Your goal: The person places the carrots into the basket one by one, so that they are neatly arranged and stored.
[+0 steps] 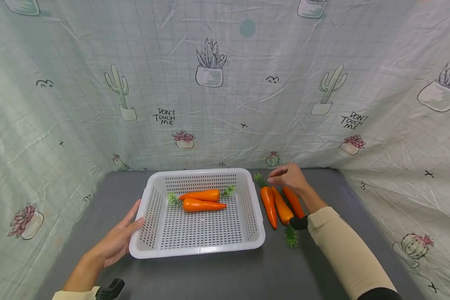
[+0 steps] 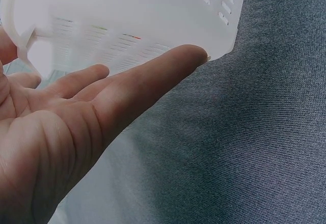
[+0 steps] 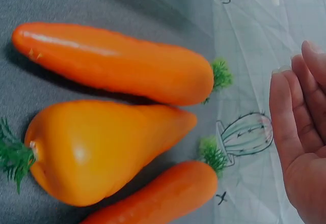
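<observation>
At the left, the left hand (image 1: 116, 241) rests against the side of a white basket (image 1: 196, 251), its fingers outstretched. Two carrots (image 1: 204, 205) lie inside, leafy tops pointing opposite ways. Just right of the basket, three more carrots (image 1: 281, 206) lie close together on the grey table (image 1: 195, 275). Near their far ends hovers the right hand (image 1: 290, 177), fingers loosely bent, holding nothing.
</observation>
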Motion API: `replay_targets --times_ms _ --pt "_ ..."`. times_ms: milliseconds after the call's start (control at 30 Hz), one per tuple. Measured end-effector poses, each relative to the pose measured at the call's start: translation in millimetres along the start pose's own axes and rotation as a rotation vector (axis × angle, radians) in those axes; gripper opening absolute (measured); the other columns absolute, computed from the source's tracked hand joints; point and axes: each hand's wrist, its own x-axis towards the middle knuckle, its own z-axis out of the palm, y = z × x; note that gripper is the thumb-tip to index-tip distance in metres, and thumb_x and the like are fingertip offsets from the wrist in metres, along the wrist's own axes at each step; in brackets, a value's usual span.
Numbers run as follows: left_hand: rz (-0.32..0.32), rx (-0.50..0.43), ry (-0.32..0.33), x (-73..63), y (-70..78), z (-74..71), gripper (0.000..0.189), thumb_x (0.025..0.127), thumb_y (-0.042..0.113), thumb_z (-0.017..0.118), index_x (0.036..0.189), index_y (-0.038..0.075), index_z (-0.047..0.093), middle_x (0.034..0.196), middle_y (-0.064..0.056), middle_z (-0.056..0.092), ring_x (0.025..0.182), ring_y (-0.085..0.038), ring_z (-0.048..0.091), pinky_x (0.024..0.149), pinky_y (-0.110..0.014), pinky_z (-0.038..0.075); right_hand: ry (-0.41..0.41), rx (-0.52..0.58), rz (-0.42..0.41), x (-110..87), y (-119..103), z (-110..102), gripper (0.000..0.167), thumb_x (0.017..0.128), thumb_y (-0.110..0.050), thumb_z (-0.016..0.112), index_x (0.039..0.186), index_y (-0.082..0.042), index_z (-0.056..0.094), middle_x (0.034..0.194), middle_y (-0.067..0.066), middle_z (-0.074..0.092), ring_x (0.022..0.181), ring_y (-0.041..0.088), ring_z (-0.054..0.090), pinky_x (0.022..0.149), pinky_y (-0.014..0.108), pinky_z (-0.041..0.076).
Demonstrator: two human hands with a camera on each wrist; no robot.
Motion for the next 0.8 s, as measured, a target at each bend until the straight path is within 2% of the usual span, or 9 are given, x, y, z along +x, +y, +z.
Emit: replay_targets --times_ms 233,467,800 --pt "-0.002 -0.001 0.012 0.3 0.9 0.7 0.077 0.114 0.038 0.040 0.160 0.051 -0.020 0.174 -0.027 0.001 0.142 -0.043 0.049 0.093 -0.060 0.056 0.020 -0.008 0.037 -2.4 7 -5 0.032 0.092 -0.013 0.080 0.116 0.007 0.074 0.102 0.005 0.079 0.087 0.014 0.074 0.100 0.054 0.055" --pt "-0.009 -0.001 0.038 0.5 1.2 2.3 0.077 0.113 0.037 0.042 0.161 0.051 -0.018 0.174 -0.027 0.002 0.145 -0.051 0.044 0.092 -0.061 0.056 0.043 -0.045 0.068 -5.4 15 -13 0.036 0.090 -0.018 0.083 0.118 0.004 0.075 0.109 0.008 0.079 0.094 0.018 0.071 0.100 0.053 0.055" --pt "-0.006 0.002 0.043 0.3 0.7 1.8 0.076 0.113 0.037 0.042 0.160 0.054 -0.015 0.174 -0.026 0.004 0.146 -0.052 0.042 0.093 -0.061 0.056 0.069 -0.085 0.106 -10.1 29 -23 0.039 0.091 -0.018 0.081 0.122 0.005 0.073 0.105 0.004 0.079 0.101 0.024 0.070 0.103 0.053 0.052"
